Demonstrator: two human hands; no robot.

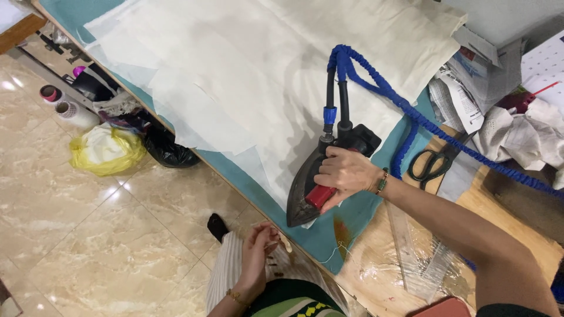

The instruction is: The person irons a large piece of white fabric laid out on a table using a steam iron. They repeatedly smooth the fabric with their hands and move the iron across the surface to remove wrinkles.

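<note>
The red handle of the steam iron (311, 188) is gripped firmly by the right hand (346, 173), soleplate resting on cream fabric (247, 76). At seven o'clock, the left hand (257, 249) is loosely curled, holding nothing visible.

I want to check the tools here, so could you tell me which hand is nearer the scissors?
Right. The right hand grips the iron close beside the scissors; the left hand hangs off the table's edge.

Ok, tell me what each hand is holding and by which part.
The right hand grips the steam iron by its red handle. The left hand is down by the table edge; whether it holds anything cannot be told.
</note>
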